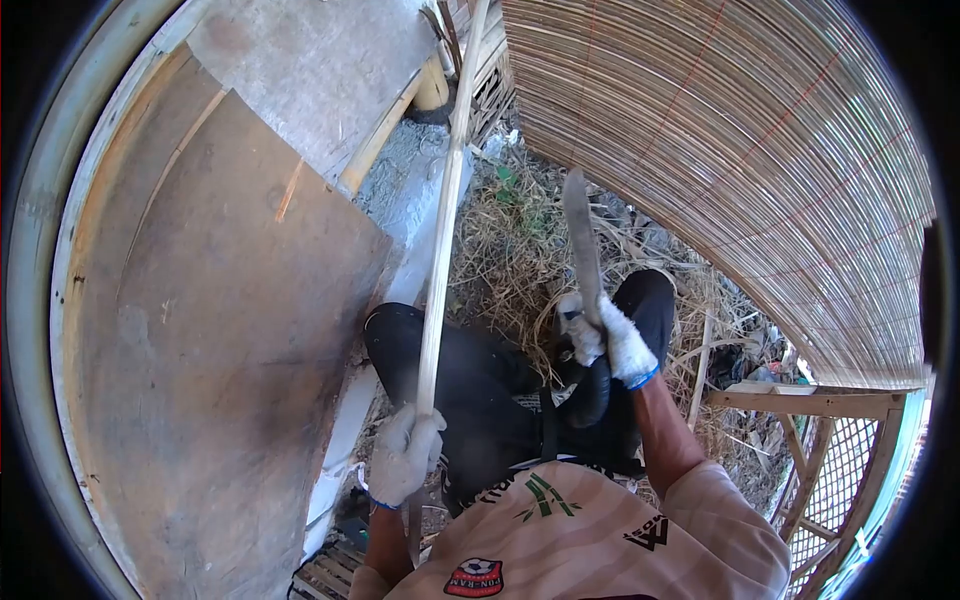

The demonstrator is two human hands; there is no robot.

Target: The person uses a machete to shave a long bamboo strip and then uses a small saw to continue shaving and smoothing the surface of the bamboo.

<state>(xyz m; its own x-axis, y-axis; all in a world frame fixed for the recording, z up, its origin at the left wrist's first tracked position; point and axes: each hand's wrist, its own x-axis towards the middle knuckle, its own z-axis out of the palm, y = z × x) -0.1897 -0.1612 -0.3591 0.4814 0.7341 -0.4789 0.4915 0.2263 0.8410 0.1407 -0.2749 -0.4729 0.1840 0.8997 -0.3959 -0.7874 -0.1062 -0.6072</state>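
A long pale bamboo strip (pixel 443 240) runs from the top of the head view down to my left hand (pixel 405 455), whose gloved fingers are closed around it near its lower end. To the right, my gloved right hand (pixel 608 338) is wrapped round the handle of a large knife (pixel 581 232). Its blade points up and away from me, apart from the strip. The knife's handle is mostly hidden by the glove. Both gloves are white, and the right one has a blue cuff edge.
Wooden panels (pixel 250 290) stand at the left beside a pale concrete ledge (pixel 412 240). A slatted bamboo blind (pixel 740 150) fills the upper right. Dry straw (pixel 515 250) covers the ground ahead. A wooden frame with lattice (pixel 835 405) is at the lower right.
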